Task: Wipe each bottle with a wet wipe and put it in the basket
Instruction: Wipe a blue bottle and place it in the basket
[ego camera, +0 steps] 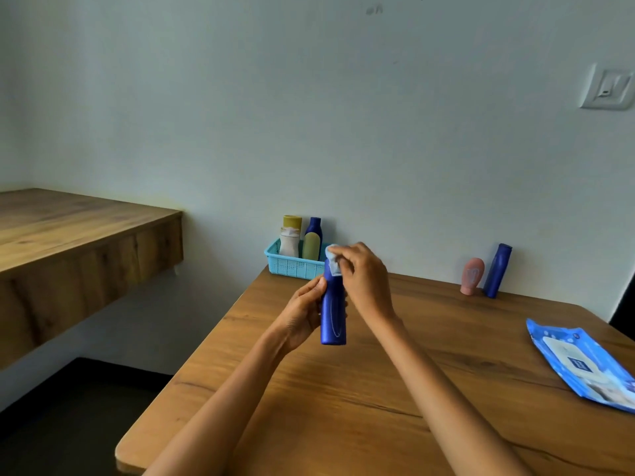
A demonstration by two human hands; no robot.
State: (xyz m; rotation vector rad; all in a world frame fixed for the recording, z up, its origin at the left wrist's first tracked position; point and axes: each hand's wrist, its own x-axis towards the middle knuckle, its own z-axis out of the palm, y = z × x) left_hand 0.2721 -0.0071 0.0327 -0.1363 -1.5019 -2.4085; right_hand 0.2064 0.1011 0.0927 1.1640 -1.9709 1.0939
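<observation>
Head view: centre frame, left hand (304,312) grips a blue bottle (332,310) upright above the worktop (395,379), fingers wrapped round its body. Right hand (364,280) pinches a white wipe (332,258) against the bottle's top. Behind it, a turquoise basket (292,266) holds four bottles. Right of centre, a pink bottle (472,275) and another blue bottle (497,270) stand by the wall. Wipes pack (584,364) lies lower right.
</observation>
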